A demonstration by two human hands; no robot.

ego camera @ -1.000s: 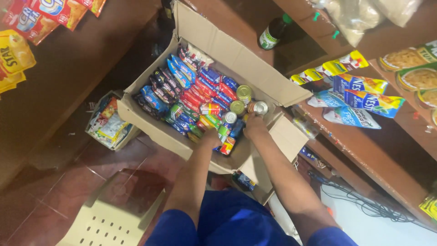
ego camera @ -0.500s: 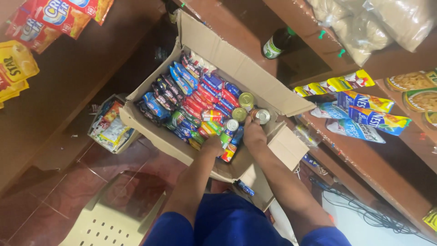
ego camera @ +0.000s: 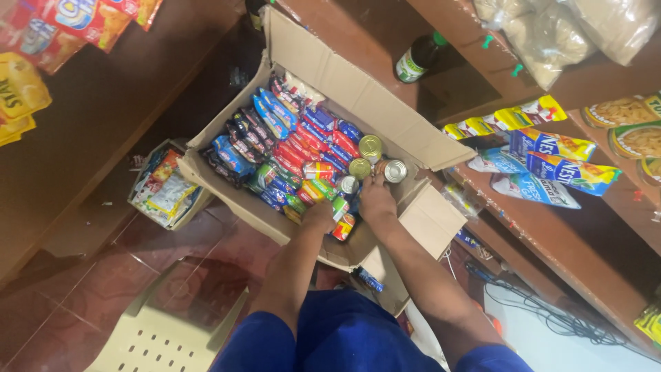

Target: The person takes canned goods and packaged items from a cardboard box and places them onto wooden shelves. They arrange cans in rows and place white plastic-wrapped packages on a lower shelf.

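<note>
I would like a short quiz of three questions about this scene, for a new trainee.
1. True or false: the cardboard box is closed.
2. What does the right hand touch? A) a green bottle B) a tin can C) a plastic chair
3. Where is the left hand?

Key:
1. False; its flaps are open.
2. B, the tin can.
3. Inside the box, on the snack packets near the front wall.

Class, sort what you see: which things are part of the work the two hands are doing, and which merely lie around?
In the work:
- cardboard box
- cans
- snack packets
- left hand
- right hand

Lying about:
- green bottle
- plastic chair
- small box of wrappers
- shelf sachets
</note>
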